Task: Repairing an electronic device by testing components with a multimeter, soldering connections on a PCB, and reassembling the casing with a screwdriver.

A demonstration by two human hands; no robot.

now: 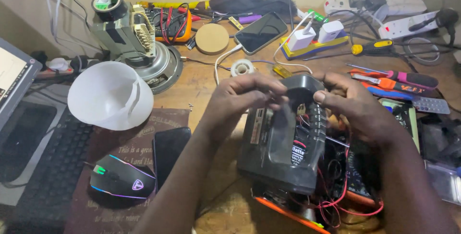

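1. Wooden workbench [201, 82], cluttered from edge to edge.
2. At 9 o'clock: black keyboard [53, 166], with a dark mat [120, 138] just beside it.
3. On the mat: glowing black mouse [120, 181], dark phone [169, 150], white plastic dome [109, 95] at its upper edge.
4. At 11 o'clock: speaker magnet [161, 66].
5. At 12 o'clock: round cork disc [212, 38], face-up phone [261, 32].
6. At 2 o'clock: yellow-handled screwdriver [372, 47], white power strip [408, 25], red cutters [398, 81].
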